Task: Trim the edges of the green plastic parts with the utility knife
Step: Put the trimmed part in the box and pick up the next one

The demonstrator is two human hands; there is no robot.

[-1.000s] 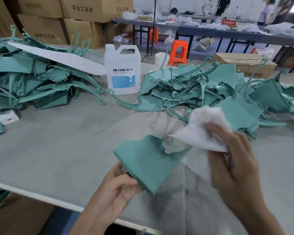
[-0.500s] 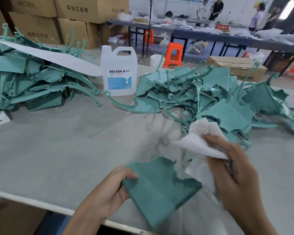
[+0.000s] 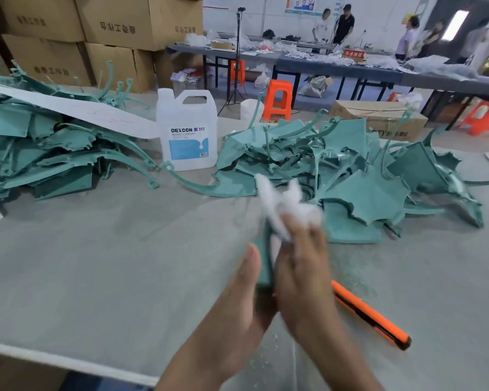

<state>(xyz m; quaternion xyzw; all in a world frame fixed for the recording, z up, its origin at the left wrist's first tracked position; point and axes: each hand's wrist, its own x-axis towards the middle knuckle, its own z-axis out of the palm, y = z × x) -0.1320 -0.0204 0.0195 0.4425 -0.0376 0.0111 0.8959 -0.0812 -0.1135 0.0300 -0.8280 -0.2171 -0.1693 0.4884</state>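
A: Readable labels?
B: 1 white jug (image 3: pixel 187 131), "DEXCON".
A: Hands?
B: Left hand (image 3: pixel 237 303) grips green plastic part (image 3: pixel 263 263) edge-up above the table (image 3: pixel 96 277); right hand (image 3: pixel 302 269) clutches white cloth (image 3: pixel 285 204) against it. Orange utility knife (image 3: pixel 370 314) lies beside them, unheld.

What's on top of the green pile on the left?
A long white sheet lies across the left pile. It covers the parts beneath it, so those cannot be seen.

White cloth (image 3: pixel 290 206) blurred; green part (image 3: pixel 262 261) mostly hidden.
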